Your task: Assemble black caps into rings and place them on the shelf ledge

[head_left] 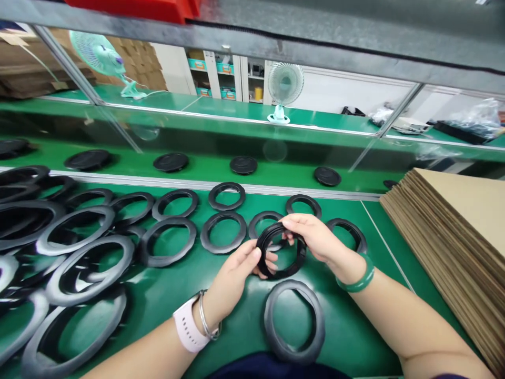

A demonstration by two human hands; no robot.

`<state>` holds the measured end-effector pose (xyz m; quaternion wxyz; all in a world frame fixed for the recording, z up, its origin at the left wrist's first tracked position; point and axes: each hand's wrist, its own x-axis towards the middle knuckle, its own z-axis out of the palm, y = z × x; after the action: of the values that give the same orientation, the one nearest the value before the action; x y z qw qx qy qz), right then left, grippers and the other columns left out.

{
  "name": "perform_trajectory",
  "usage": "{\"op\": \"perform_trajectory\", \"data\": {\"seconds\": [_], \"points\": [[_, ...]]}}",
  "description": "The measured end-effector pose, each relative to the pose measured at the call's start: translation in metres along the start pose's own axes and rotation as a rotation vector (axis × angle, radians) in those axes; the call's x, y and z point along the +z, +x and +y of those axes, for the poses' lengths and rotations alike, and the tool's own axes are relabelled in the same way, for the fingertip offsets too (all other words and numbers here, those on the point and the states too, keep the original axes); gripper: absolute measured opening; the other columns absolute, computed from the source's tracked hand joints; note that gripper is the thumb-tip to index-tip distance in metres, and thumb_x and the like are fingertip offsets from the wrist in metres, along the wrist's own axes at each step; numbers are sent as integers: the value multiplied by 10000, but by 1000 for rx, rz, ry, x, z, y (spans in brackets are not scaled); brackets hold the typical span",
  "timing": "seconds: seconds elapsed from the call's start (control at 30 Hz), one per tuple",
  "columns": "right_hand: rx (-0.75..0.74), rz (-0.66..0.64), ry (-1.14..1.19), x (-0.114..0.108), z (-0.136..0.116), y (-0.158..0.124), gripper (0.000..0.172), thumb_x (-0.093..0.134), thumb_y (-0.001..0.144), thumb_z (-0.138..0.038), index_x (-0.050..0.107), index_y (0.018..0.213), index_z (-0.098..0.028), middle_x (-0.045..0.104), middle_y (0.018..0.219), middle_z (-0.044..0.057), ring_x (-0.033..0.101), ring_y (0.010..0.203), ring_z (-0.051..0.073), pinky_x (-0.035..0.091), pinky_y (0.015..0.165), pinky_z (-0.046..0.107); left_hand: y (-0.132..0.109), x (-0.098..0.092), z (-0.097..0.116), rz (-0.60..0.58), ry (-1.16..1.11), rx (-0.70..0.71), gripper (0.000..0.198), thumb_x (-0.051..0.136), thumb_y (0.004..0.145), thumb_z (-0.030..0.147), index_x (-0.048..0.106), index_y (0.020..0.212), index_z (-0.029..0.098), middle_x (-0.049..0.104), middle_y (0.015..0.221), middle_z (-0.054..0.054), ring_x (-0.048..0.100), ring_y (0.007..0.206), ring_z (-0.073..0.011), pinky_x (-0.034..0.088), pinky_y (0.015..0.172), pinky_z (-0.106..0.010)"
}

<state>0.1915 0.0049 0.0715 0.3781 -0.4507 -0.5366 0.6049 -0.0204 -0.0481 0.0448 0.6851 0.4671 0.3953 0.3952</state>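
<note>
Between my two hands I hold a glossy black ring (302, 258), tilted up above the green tabletop. My left hand (244, 261) pinches its left side, thumb in front and fingers reaching behind and through the opening. At the upper right rim, my right hand (310, 231) grips it with thumb and fingers. Just below lies a matte dark grey ring (272, 326), near the table's front edge. Another ring (254, 226) sits behind the held one, partly hidden by it. To its left rests a separate flat ring (207, 239).
Many dark rings (59, 289) lie spread and piled on the left. Black round discs (243, 165) sit spaced along a green strip beyond a metal rail (260, 190). A tall cardboard stack (465, 210) stands at right. A metal shelf (335, 58) hangs overhead; a fan (284, 84) stands behind.
</note>
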Motion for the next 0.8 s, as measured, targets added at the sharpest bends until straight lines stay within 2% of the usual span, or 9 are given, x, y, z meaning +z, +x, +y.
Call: {"op": "perform_trajectory", "data": {"seconds": [0.13,0.2,0.27,0.33,0.4,0.43,0.5,0.6,0.8], "points": [[-209,165,-384,-7,-8,-2,267,665,876,-429,704,975,-185,660,961,52,595,846,175,476,745,299,2,0,2,0,-128,-79,315,656,910,417,647,1084,154,709,907,-84,723,828,-223,530,592,-246],[-303,221,-676,-13,-24,-15,157,686,881,-361,702,872,-206,652,887,33,585,794,168,452,705,288,4,-2,2,62,-206,-63,293,666,906,397,637,1074,158,710,952,-92,732,889,-240,556,618,-251],[-318,23,-859,-13,-39,-33,108,709,882,-307,713,808,-229,665,804,8,594,733,160,435,668,281,7,-5,2,120,-276,-28,279,659,914,360,618,1111,166,714,992,-96,733,947,-251,587,669,-271],[-300,-364,-943,-6,-46,-51,25,742,867,-274,759,885,-277,719,827,-15,641,740,166,451,673,286,9,-8,3,161,-333,8,286,646,923,317,596,1170,181,711,1015,-86,726,1008,-263,607,704,-284],[-274,-684,-1003,4,-41,-64,155,810,805,-278,781,951,-321,750,837,-28,674,737,183,464,655,299,10,-9,3,190,-390,21,279,629,929,269,587,1195,193,708,1030,-74,713,1060,-266,621,738,-291],[-268,-756,-1047,9,-37,-67,185,845,762,-284,787,932,-329,751,799,-28,675,706,193,458,622,308,10,-9,4,203,-418,14,261,618,931,243,593,1186,194,710,1037,-69,714,1058,-255,627,752,-292],[-268,-712,-1160,14,-27,-68,168,904,668,-277,780,776,-314,712,655,-22,639,602,203,411,546,315,11,-10,5,221,-476,-16,203,590,933,193,615,1134,193,717,1041,-58,724,1000,-216,637,779,-300],[-267,-468,-1281,7,-20,-56,241,935,582,-220,696,564,-248,615,510,-4,555,508,195,332,509,304,12,-10,6,216,-551,-32,142,567,913,154,642,1026,196,735,995,-41,721,965,-187,633,875,-346],[-139,-147,-1268,-45,-32,-28,218,886,627,-227,689,533,-224,553,492,-32,460,463,124,319,498,267,12,-11,7,220,-509,-65,202,722,741,105,619,865,226,742,977,1,706,1015,-184,592,965,-322]]}}
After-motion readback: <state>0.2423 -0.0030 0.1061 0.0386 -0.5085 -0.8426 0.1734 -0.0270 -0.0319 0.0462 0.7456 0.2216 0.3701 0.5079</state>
